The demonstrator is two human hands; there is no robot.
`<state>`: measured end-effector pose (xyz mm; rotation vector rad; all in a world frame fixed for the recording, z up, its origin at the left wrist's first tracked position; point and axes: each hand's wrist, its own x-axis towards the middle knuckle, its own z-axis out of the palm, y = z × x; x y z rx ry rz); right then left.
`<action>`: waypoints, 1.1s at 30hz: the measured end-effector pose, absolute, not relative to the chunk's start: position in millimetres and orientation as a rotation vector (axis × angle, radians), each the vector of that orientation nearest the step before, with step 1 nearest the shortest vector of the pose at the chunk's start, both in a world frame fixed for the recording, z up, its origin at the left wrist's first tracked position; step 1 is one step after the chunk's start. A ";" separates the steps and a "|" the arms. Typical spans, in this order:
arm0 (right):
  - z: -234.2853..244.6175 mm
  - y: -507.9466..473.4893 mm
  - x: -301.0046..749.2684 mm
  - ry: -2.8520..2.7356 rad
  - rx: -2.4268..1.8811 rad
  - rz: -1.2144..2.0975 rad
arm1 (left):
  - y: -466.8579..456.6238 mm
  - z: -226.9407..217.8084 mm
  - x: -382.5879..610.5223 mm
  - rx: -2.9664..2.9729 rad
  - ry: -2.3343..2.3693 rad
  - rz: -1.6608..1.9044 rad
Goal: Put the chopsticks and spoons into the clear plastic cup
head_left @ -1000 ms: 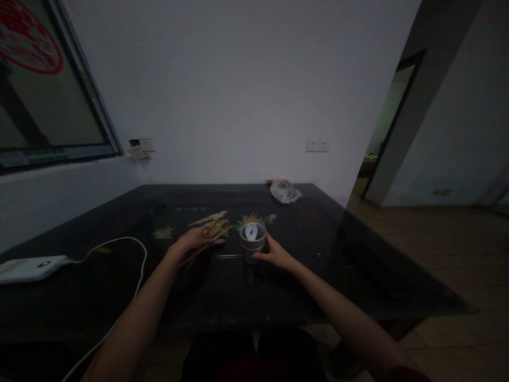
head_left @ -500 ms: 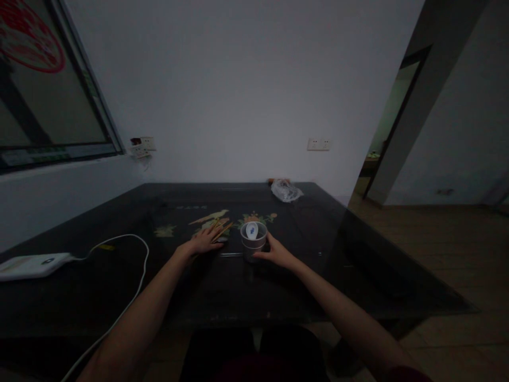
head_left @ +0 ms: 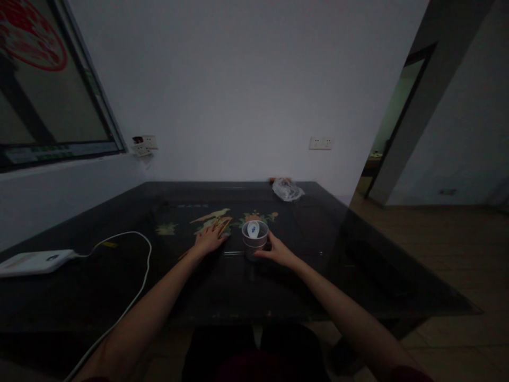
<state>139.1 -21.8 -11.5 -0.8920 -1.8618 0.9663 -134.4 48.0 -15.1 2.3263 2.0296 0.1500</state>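
Note:
A small cup (head_left: pixel 254 245) stands upright near the middle of the dark table (head_left: pixel 278 297), with a white and blue spoon (head_left: pixel 253 229) inside it. My right hand (head_left: pixel 278 253) is curled against the cup's right side. My left hand (head_left: pixel 209 241) lies flat, fingers stretched out, on a bundle of wooden chopsticks (head_left: pixel 223 225) just left of the cup. Only the chopstick tips show beyond my fingers.
A white device (head_left: pixel 34 261) lies at the table's left, its white cable (head_left: pixel 137 281) looping toward the front edge. A crumpled clear plastic bag (head_left: pixel 287 189) sits at the far edge by the wall. A thin rod (head_left: pixel 233 253) lies before the cup. Open doorway at right.
My left hand has lowered the chopsticks from a raised, fanned grip and now rests flat on them on the table. The right hand has stayed on the cup.

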 end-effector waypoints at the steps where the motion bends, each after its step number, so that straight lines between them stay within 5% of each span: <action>1: -11.0 -22.1 139.0 -1.862 -0.898 0.964 | 47.5 -15.3 -133.4 2.320 2.047 0.170; 33: -13.6 -18.9 139.8 -1.880 -0.912 0.951 | 24.3 -9.4 -110.1 2.428 1.857 -0.006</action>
